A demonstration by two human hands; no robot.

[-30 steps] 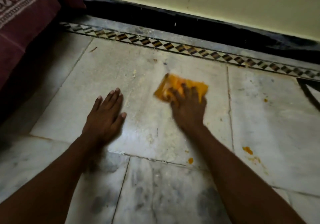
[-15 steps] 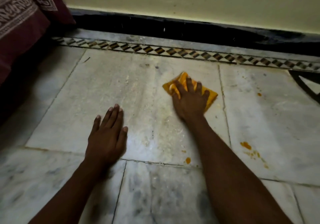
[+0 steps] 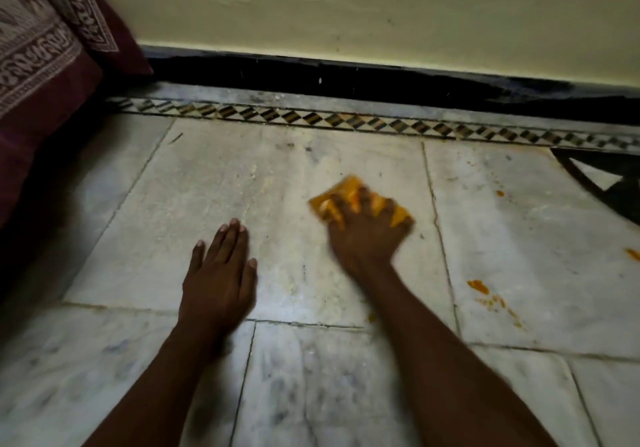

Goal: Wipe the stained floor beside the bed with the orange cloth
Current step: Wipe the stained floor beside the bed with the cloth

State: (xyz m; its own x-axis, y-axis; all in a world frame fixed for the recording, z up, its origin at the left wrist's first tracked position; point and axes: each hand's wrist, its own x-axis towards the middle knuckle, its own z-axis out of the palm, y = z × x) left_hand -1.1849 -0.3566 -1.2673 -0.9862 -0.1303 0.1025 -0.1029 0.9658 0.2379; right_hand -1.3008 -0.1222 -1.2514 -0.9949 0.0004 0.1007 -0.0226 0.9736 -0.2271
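Observation:
On the pale marble floor (image 3: 207,187), an orange cloth (image 3: 350,188) lies flat and partly crumpled under my right hand (image 3: 363,235). That hand presses down on it with spread fingers and looks motion-blurred; most of the cloth is hidden beneath it. My left hand (image 3: 218,273) rests flat on the floor to the left, fingers straight and holding nothing. Orange stains (image 3: 478,286) dot the tile to the right of the cloth, with a smaller orange spot (image 3: 499,193) farther back. Pale smeared residue covers the tile between my hands.
The bed (image 3: 41,76), draped in a maroon patterned cover, fills the left edge. A black skirting (image 3: 346,79) and a cream wall run along the back, with a diamond-patterned border strip (image 3: 311,119) in front. Another orange blot (image 3: 633,253) sits at the far right.
My right hand has slid the cloth back and forth across the tile, and it is now slightly nearer and blurred. The left hand stays planted. The camera view has shifted a little.

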